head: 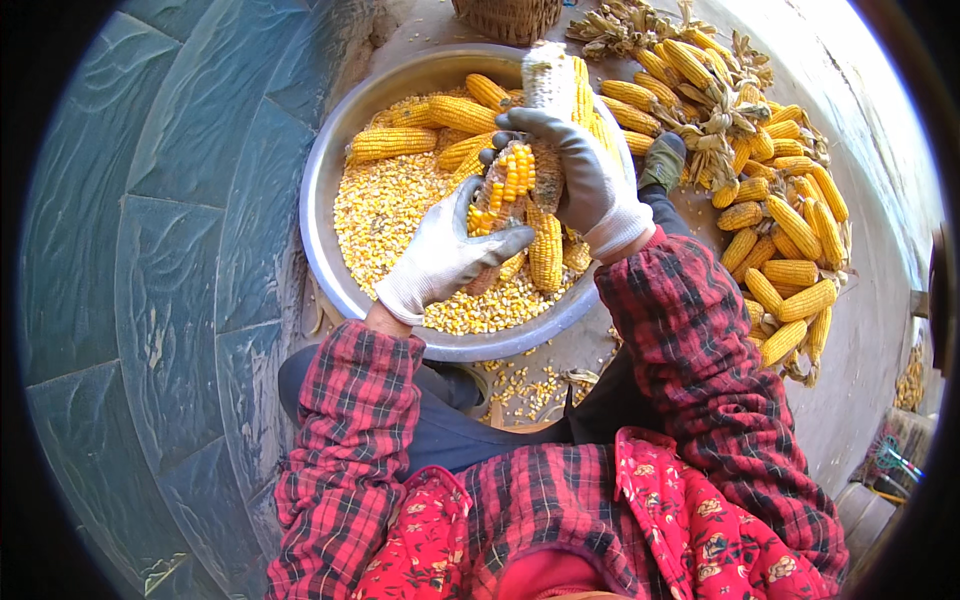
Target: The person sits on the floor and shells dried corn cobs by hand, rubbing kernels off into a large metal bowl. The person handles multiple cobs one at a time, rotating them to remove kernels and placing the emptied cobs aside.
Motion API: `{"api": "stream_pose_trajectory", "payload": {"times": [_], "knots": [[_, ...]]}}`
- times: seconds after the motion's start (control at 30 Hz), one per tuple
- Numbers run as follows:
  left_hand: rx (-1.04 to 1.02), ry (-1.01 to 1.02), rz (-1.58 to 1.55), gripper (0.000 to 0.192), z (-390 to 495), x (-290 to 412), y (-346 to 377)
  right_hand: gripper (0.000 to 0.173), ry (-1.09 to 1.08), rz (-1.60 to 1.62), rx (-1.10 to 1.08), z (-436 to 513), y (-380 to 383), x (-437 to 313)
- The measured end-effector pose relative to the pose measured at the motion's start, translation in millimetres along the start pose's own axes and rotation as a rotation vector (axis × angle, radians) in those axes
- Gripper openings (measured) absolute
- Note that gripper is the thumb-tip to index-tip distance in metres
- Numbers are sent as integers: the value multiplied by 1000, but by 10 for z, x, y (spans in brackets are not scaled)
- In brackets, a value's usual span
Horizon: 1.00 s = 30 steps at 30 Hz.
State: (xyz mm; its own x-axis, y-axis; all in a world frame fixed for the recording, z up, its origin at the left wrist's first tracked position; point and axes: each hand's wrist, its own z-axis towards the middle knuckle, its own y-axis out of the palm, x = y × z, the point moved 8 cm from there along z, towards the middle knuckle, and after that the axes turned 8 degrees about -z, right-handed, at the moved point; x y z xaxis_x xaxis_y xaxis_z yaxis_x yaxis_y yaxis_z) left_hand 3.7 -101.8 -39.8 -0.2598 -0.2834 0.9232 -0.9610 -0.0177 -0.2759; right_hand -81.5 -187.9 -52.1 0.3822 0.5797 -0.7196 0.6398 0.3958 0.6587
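My left hand (465, 251), in a white and grey coated glove, grips a partly shelled corn cob (510, 187). A patch of yellow kernels is still on that cob's upper side. My right hand (581, 169), gloved alike, is closed around a brownish bare cob (549, 176) pressed beside it. Both hands are over a wide metal basin (465, 346) holding loose corn kernels (390, 210) and whole ears (461, 114). Just beyond my right fingers a whitish bare cob (546, 79) stands up; what supports it is hidden.
A heap of corn ears (795, 225) with tied husks lies on the floor to the right, near my shoe (663, 161). A wicker basket (510, 16) stands beyond the basin. Scattered kernels (532, 394) lie between my legs. Dark green sheeting (172, 247) covers the left side.
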Motion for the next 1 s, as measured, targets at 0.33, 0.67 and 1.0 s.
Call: {"api": "stream_pose_trajectory", "payload": {"times": [0.33,0.67,1.0], "knots": [[161,163,220,49,-34,140,-47,23,-125,-450,70,-69,125,-112],[110,125,79,55,-4,0,-43,20,28,161,-20,28,65,73],[-16,-34,-315,50,40,-183,134,28,-76,-113,101,-13,43,29]]}}
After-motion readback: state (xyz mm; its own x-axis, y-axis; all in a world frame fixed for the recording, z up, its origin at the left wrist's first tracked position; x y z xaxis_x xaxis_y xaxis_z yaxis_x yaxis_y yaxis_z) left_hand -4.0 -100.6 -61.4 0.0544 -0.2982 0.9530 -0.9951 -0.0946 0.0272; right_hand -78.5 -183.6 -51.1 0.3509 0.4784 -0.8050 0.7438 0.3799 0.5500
